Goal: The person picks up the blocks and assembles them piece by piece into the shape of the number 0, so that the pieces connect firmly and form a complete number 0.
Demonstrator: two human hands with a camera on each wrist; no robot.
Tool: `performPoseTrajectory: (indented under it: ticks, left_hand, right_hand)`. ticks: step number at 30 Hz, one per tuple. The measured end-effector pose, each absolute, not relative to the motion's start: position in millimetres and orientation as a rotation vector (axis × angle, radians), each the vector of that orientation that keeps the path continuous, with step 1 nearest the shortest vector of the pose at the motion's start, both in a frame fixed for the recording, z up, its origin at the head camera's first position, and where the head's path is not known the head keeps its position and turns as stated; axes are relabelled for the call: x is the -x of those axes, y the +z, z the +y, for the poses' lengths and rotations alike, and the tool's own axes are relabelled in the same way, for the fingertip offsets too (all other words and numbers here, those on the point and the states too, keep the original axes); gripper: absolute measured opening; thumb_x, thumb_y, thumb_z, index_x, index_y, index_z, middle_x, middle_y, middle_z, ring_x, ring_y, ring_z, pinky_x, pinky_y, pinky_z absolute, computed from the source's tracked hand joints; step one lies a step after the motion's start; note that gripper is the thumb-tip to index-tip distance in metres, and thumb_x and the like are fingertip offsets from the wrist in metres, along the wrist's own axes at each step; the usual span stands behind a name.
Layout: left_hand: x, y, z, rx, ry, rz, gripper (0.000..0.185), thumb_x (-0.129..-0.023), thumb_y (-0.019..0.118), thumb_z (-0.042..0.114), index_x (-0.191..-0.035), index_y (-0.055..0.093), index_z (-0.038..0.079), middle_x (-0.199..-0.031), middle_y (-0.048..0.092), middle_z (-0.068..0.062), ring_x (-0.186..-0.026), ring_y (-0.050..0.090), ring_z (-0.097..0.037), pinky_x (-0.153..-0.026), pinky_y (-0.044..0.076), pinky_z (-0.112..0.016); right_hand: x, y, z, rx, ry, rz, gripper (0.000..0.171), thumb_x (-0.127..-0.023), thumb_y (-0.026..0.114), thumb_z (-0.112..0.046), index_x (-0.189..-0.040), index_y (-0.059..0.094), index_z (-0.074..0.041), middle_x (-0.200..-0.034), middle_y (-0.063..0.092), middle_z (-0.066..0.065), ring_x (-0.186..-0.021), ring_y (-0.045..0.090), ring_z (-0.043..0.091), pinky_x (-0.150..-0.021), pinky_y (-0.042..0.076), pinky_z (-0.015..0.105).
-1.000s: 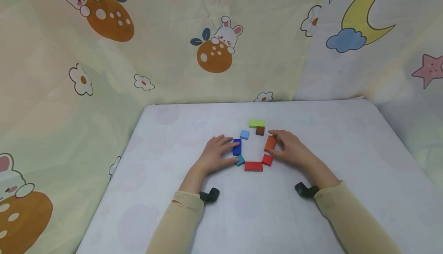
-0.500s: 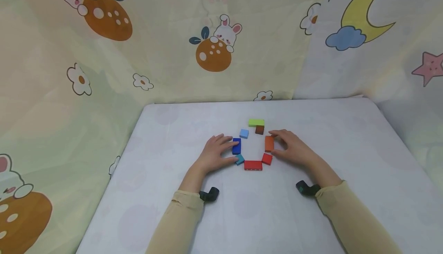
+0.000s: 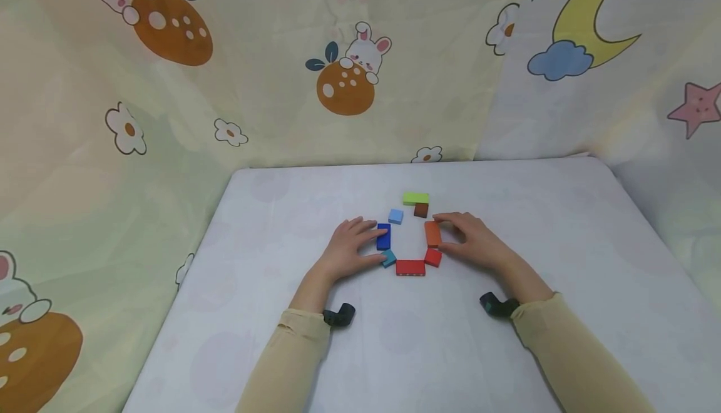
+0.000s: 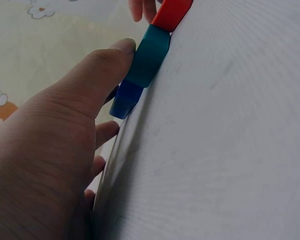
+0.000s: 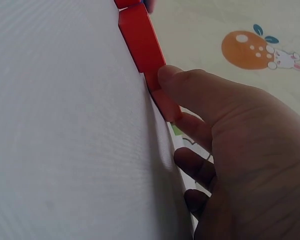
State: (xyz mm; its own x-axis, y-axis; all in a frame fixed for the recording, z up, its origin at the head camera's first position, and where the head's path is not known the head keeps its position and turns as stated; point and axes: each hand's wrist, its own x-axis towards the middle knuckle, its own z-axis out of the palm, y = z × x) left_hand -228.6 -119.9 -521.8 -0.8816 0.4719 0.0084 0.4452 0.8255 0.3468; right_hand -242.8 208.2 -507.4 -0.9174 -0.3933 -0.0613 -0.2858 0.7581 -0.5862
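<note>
From the blue block (image 3: 383, 236) to the orange block (image 3: 432, 234), a curve seems joined on the bench (image 3: 405, 350); the light blue block (image 3: 396, 216) and brown block (image 3: 420, 210) are left apart. The orange block is pinched by the right hand (image 3: 475, 238); the left hand (image 3: 349, 247) is spread.

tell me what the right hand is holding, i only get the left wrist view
Observer: The right hand pinches an orange rectangular block between thumb and index finger.
Operator: ok and which block lies farthest back
Observer: The lime-green rectangular block.
Operator: see any gap between blocks just in front of that
Observer: Yes, the small light blue square-topped block stands apart from the small dark brown square-topped block on its right.
</note>
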Motion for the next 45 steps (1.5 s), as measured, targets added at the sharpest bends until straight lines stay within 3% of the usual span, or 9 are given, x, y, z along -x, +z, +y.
performPoseTrajectory:
  ticks: [28,45]
  left_hand:
    - [228.6,-521.6,-120.1,-0.735,0.530,2.937,0.065,-0.087,0.059,0.066,-0.146,0.044,0.042,-0.157,0.039,0.007,-0.152,0.022,-0.023,-0.125,0.014,-0.049]
    - [229.7,-522.2,-120.7,-0.744,0.545,2.936,0.065,-0.087,0.060,0.065,-0.146,0.045,0.041,-0.157,0.040,0.007,-0.152,0.022,-0.022,-0.125,0.013,-0.049]
  right_hand:
    - [240.9,-506.3,210.5,0.610,-0.877,2.762,0.063,-0.085,0.076,-0.038,-0.141,0.050,-0.033,-0.143,0.051,0.000,-0.130,0.045,0.024,-0.104,0.044,0.057]
    - [242.0,-508.2,211.9,0.645,-0.945,2.750,0.054,-0.089,0.071,-0.040,-0.140,0.052,-0.033,-0.143,0.052,-0.001,-0.134,0.042,0.025,-0.112,0.033,0.059]
